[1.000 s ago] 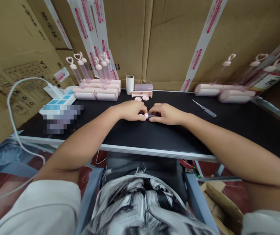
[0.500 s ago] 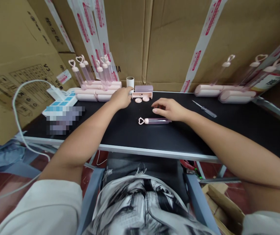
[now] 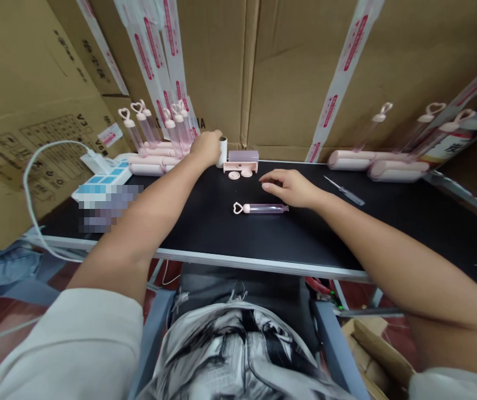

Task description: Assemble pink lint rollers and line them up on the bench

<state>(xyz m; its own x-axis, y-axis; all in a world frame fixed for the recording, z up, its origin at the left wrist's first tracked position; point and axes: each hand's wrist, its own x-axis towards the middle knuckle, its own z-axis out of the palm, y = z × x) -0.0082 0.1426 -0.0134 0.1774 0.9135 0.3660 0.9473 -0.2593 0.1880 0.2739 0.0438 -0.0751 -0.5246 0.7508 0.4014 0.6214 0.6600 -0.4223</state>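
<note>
A clear pink tube [image 3: 263,208] with a heart-shaped cap lay flat on the black worktop [image 3: 221,233], just on the body side of the right hand [image 3: 290,188]. That hand hovered loosely open with its fingers spread, holding nothing. The left hand [image 3: 206,148] reached well beyond the tube, fingers curled against a small white roll [image 3: 222,151]; whether it gripped the roll could not be told.

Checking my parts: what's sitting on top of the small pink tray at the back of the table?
A lilac block lies on the pink tray, covering its top. Whatever is under the block is hidden.
</note>
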